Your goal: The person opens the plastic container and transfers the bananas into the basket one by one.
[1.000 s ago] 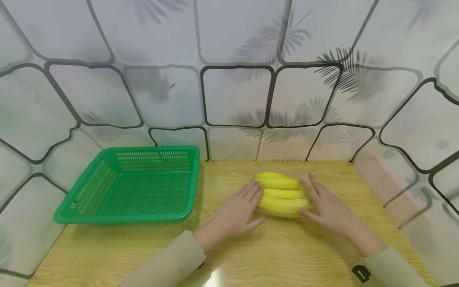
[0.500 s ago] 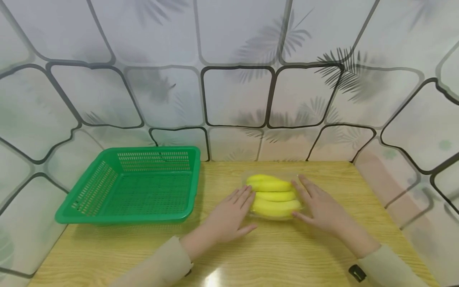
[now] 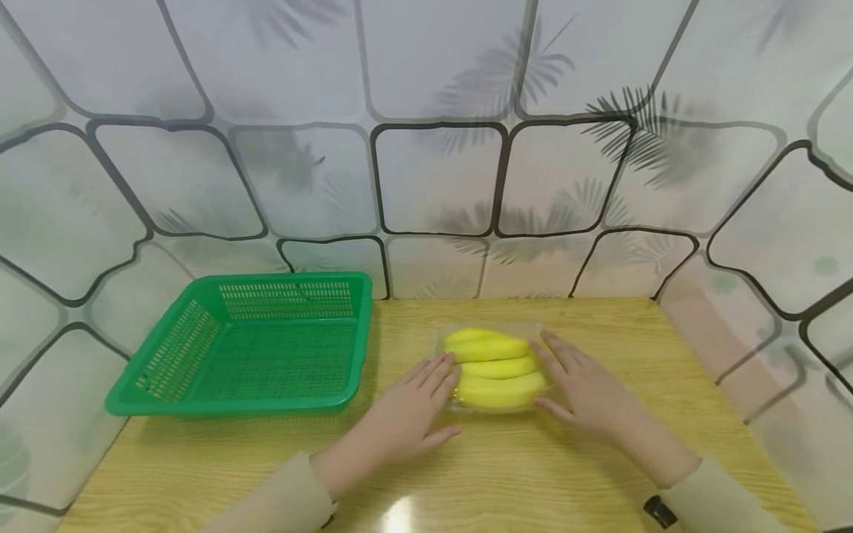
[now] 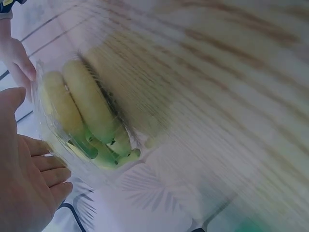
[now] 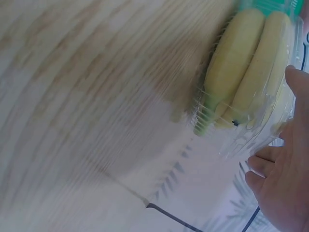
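Observation:
Several yellow bananas [image 3: 496, 369] lie inside a clear plastic box [image 5: 241, 137] on the table, right of centre in the head view. My left hand [image 3: 406, 414] is at the box's left side, its fingers extended over the edge and the thumb spread apart. On the opposite side, my right hand [image 3: 593, 396] reaches along the box with its fingers extended. Green banana ends [image 4: 113, 157] show through the plastic in the left wrist view. Neither hand has its fingers curled round the box.
A green plastic basket [image 3: 233, 406] with slotted walls stands on the left of the wooden table [image 3: 480, 481]. Patterned panels [image 3: 440, 178] rise behind the table and along both sides.
The box of bananas has slid left and slightly towards me, with both hands moving along at its sides. The green basket stays in place.

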`<state>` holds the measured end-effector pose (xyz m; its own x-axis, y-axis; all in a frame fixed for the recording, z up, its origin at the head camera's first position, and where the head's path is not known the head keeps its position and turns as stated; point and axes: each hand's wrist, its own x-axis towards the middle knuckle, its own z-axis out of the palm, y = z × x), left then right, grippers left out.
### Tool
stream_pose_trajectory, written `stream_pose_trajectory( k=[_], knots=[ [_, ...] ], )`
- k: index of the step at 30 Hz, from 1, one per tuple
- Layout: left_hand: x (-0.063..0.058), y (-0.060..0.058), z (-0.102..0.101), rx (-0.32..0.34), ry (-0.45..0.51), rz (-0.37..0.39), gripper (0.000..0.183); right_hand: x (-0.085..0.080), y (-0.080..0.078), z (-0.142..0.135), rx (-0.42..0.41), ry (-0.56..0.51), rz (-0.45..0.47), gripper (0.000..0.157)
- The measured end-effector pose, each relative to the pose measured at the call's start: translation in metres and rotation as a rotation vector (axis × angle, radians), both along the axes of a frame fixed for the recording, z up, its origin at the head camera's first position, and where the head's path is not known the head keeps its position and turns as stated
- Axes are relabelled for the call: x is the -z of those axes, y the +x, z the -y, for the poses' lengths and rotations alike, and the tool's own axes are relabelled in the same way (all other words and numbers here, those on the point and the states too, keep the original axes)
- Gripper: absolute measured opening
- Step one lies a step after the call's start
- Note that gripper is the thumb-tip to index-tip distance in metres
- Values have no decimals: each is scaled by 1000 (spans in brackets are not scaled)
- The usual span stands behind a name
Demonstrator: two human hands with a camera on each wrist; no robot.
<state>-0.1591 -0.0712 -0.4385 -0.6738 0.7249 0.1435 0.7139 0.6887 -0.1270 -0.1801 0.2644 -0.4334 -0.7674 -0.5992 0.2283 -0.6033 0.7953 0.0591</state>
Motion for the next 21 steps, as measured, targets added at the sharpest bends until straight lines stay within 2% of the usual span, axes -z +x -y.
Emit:
stream_pose_trajectory(
  k=[15,21],
  knots=[
    [4,10,32,71,58,-42,79,2,12,13,-81,1,-69,83],
    [8,13,41,97,77,-96,79,3,16,18,-93,-6,-77,83]
  ],
)
